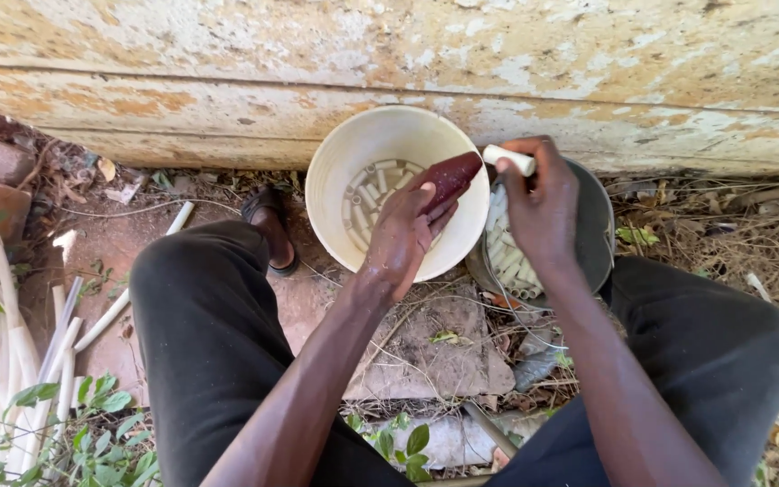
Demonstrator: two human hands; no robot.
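My left hand (403, 236) grips a dark red, tapered tool (451, 179) over the rim of a white bucket (334, 192). My right hand (541, 206) pinches a short white tube piece (508, 160) whose end meets the tip of the red tool. Several short white tube pieces (370, 192) lie at the bottom of the white bucket. A dark metal bowl (595, 225) to the right holds several more white tube pieces (508, 255), partly hidden under my right hand.
A weathered, peeling wall (389, 63) runs across the top. My knees in black trousers (209, 316) flank a flat stone (435, 347). A foot in a dark sandal (272, 221) rests left of the bucket. Long white tubes (20, 361) and green leaves (92, 433) lie at the left.
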